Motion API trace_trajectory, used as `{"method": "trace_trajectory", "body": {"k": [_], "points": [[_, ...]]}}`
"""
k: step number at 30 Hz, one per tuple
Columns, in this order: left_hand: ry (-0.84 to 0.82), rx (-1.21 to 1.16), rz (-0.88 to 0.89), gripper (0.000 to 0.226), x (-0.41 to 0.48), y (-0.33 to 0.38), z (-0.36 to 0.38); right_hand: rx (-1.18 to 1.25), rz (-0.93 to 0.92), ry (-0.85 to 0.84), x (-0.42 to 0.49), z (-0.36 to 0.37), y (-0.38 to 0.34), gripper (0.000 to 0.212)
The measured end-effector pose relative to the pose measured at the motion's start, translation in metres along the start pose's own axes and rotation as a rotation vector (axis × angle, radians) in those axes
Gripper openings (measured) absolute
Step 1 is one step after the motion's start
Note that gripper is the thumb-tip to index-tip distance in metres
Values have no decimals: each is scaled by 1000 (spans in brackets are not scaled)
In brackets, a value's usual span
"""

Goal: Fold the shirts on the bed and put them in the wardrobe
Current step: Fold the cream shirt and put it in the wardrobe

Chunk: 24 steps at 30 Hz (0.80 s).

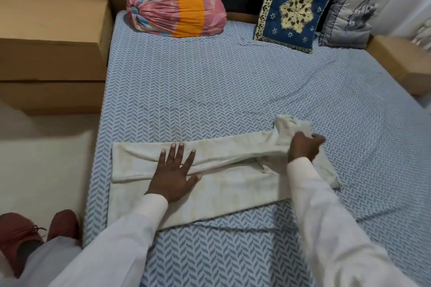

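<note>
Head view, shirt: a cream shirt (233, 184) lies across the lower middle of the frame on the bed (210, 88). It is already narrowed into a long band running left to right, with a flap laid over along its upper edge.
Head view, left hand: the left hand (175, 170) lies flat on the left half of the band, fingers straight and spread. It presses the cloth down and holds nothing.
Head view, right hand: the right hand (305, 147), at centre right, has its fingers curled round the bunched end of the shirt, which rises off the sheet above the knuckles.
Head view, surroundings: a pink and orange bolster (175, 9) sits at top centre. A blue embroidered cushion (295, 7) and a grey cushion (356, 9) stand at upper right. Cardboard boxes (51, 30) are at upper left and red shoes (21, 235) at lower left.
Risk: if the bunched end is brought over before it is spread flat, the fold would likely trap creases. A tug along the band could drag cloth from under the flat palm and open the flap. The sheet beneath looks loose and may ride along.
Hidden: whether the bunched end is collar, sleeve or hem cannot be told. The right forearm covers part of the band's right end, and the right fingertips are buried in cloth. No wardrobe or other shirt shows.
</note>
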<state>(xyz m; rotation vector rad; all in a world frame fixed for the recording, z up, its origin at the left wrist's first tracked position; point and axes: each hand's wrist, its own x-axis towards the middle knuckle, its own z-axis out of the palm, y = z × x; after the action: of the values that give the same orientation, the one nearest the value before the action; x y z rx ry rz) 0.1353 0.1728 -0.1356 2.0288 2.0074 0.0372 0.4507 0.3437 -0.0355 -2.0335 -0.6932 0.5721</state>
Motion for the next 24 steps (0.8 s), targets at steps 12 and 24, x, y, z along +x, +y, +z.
{"method": "trace_trajectory", "body": {"k": [12,24], "points": [[-114,-5,-72,104,9,5,-22,-108,-65,-133,38,-33,12,53],[-260,33,-125,100,25,18,-44,65,312,-249,91,-7,22,43]]}}
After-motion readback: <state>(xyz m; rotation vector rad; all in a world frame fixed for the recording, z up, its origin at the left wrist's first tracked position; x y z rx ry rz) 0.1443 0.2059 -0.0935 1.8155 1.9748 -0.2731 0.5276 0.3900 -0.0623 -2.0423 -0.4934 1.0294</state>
